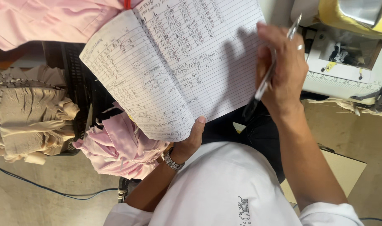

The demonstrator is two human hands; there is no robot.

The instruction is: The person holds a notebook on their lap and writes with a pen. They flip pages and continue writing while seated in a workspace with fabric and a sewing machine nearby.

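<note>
Two hands on an open lined notebook [174, 62], held up over the lap, spine running from bottom edge up and away. Left hand [190, 140] grips the notebook's bottom edge, thumb on the page, other fingers hidden underneath. Right hand [281, 71] sits at the notebook's right edge, fingers curled tight round a pen [266, 77]; pen's long axis is diagonal, dark tip pointing down-left, top end up-right. Notebook's top is cut off by the frame. Pink cloth [119, 148] bunched just left below the notebook, beige cloth pile [32, 113] farther left, sewing machine [345, 58] right of it.
</note>
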